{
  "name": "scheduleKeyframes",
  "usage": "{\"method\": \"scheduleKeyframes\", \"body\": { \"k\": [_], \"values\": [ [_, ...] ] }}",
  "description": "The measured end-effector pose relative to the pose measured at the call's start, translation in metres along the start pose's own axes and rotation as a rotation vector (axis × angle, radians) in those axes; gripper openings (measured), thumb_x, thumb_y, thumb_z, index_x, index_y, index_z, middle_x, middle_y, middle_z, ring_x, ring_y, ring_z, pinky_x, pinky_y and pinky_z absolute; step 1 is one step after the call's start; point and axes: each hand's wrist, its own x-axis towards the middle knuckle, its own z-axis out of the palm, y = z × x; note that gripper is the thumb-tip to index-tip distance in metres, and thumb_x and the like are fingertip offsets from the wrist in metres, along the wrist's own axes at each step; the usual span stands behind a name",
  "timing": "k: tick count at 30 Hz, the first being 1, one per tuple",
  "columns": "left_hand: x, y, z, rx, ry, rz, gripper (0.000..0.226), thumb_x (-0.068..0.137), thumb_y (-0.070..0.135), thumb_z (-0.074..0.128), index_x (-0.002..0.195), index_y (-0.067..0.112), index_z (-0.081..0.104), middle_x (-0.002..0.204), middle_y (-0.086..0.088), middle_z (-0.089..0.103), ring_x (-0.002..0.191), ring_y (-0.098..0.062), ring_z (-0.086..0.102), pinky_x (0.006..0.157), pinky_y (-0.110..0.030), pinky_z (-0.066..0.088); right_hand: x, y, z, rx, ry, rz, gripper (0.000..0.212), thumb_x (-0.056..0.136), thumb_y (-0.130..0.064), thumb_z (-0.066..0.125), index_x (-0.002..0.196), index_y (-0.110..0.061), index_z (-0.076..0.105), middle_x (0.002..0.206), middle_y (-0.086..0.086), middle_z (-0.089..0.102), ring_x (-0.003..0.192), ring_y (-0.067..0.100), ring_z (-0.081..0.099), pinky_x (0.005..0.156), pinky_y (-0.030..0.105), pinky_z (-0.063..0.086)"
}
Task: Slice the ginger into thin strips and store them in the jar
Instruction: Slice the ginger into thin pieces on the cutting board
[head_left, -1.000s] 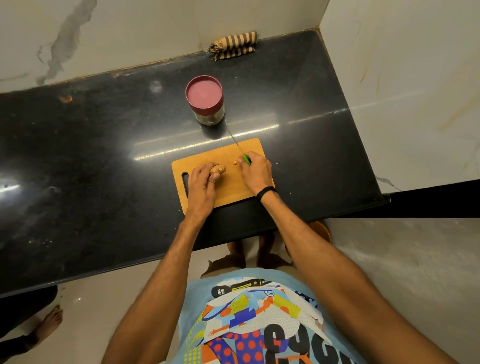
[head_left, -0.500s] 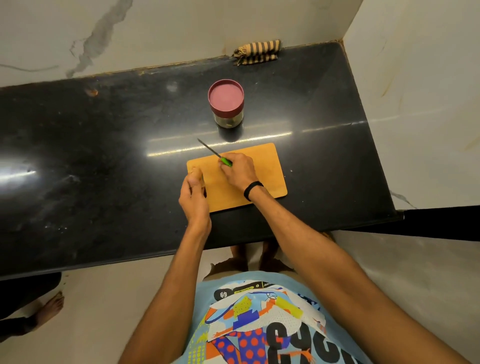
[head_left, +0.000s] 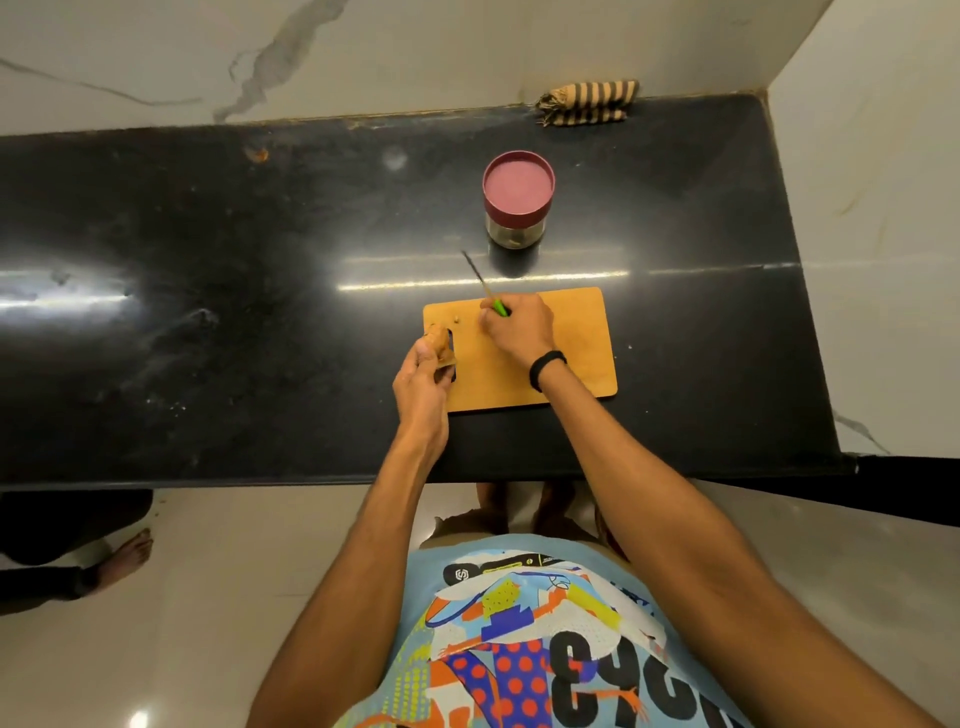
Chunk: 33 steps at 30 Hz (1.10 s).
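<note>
Head view: at the left edge of the cutting board (head_left: 571, 358) the left hand (head_left: 422, 382) grips the ginger (head_left: 441, 344) — over its middle the right hand (head_left: 519, 327) clasps the knife (head_left: 480, 279), blade pointing past the far edge. Beyond the board stands the lidded jar (head_left: 517, 200); farther back, a striped cloth (head_left: 589, 102).

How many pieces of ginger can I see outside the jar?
2. One large piece is held in the left hand at the left end of the cutting board; one small bit lies on the board just beyond it. Others may be hidden.
</note>
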Motion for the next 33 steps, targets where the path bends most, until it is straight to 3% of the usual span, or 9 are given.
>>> {"method": "scheduleKeyframes", "body": {
  "k": [4,9,12,14,16,24,29,33],
  "values": [
    [-0.004,-0.002,0.012,0.007,-0.174,-0.014,0.036,0.108,0.024,0.04,0.136,0.01,0.056,0.129,0.001,0.064,0.127,-0.02,0.056,0.109,-0.037,0.045,-0.008,0.02,-0.025,0.243,0.055,0.155,0.009,0.084,-0.023,0.075,0.09,-0.017,0.079,0.098,-0.005,0.074,0.093,0.011,0.065,0.086,0.035,0.054],
    [-0.008,-0.009,0.028,0.058,-0.452,0.001,0.028,0.107,0.017,0.042,0.12,0.014,0.066,0.127,-0.001,0.066,0.128,-0.025,0.056,0.107,-0.038,0.047,-0.032,0.048,-0.047,0.317,0.149,0.209,0.006,0.084,-0.02,0.074,0.08,-0.02,0.078,0.092,-0.012,0.072,0.09,0.007,0.065,0.084,0.034,0.055],
    [-0.01,-0.014,0.035,0.098,-0.552,-0.013,0.029,0.107,0.012,0.041,0.122,0.007,0.065,0.126,-0.005,0.066,0.124,-0.025,0.057,0.103,-0.036,0.049,-0.046,0.055,-0.055,0.406,0.156,0.213,0.007,0.084,-0.021,0.073,0.079,-0.018,0.077,0.088,-0.01,0.073,0.078,0.006,0.064,0.069,0.029,0.051],
    [-0.011,-0.016,0.039,0.123,-0.607,-0.028,0.03,0.106,0.013,0.042,0.126,0.001,0.061,0.128,-0.01,0.062,0.125,-0.03,0.055,0.105,-0.038,0.048,-0.056,0.054,-0.06,0.496,0.15,0.209,0.006,0.086,-0.02,0.073,0.083,-0.016,0.077,0.078,-0.006,0.07,0.062,0.006,0.054,0.057,0.025,0.044],
    [-0.014,-0.016,0.04,0.143,-0.646,-0.047,0.034,0.104,0.017,0.045,0.128,-0.002,0.059,0.127,-0.011,0.062,0.123,-0.03,0.056,0.107,-0.04,0.047,-0.063,0.053,-0.064,0.567,0.149,0.208,0.008,0.087,-0.02,0.073,0.089,-0.012,0.076,0.073,0.002,0.066,0.058,0.009,0.049,0.052,0.025,0.042],
    [-0.02,-0.016,0.044,0.125,-0.614,-0.16,0.04,0.109,0.023,0.037,0.13,-0.003,0.057,0.115,-0.017,0.067,0.115,-0.031,0.061,0.105,-0.043,0.049,-0.072,0.054,-0.067,0.576,0.178,0.261,0.008,0.09,-0.018,0.069,0.085,-0.015,0.074,0.085,0.006,0.075,0.061,0.005,0.054,0.062,0.026,0.046],
    [-0.021,-0.013,0.048,-0.008,-0.529,-0.28,0.044,0.107,0.032,0.04,0.127,-0.004,0.057,0.115,-0.02,0.07,0.11,-0.032,0.067,0.097,-0.04,0.055,-0.069,0.06,-0.063,0.527,0.232,0.32,0.018,0.089,-0.018,0.07,0.072,-0.024,0.072,0.085,-0.001,0.075,0.083,0.014,0.067,0.081,0.039,0.053],
    [-0.017,-0.014,0.051,-0.028,-0.461,-0.286,0.038,0.106,0.031,0.044,0.122,0.0,0.059,0.112,-0.017,0.071,0.11,-0.032,0.066,0.099,-0.042,0.055,-0.068,0.06,-0.062,0.513,0.233,0.327,0.017,0.089,-0.019,0.07,0.073,-0.023,0.072,0.084,-0.003,0.075,0.089,0.015,0.069,0.082,0.039,0.054]
  ]
}}
